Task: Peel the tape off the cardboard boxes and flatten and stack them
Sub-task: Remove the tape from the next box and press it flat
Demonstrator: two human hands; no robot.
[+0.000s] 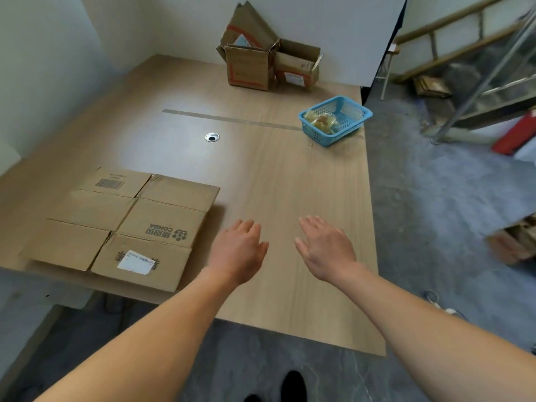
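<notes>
A flattened cardboard box [127,224] lies on the near left of the wooden table [290,184], with a white label and a barcode on its flaps. At the far edge stand two upright cardboard boxes [249,66] [295,68], with more cardboard sticking out of the left one. My left hand [239,250] hovers over the table just right of the flat box, fingers relaxed and holding nothing. Beside it, my right hand [326,248] is spread open and empty.
A blue plastic basket [336,120] with crumpled tape sits near the table's right edge. A strip of tape [232,120] and a round cable hole [212,137] mark the tabletop. Shelving, a ladder and more cardboard [516,242] stand on the floor at right.
</notes>
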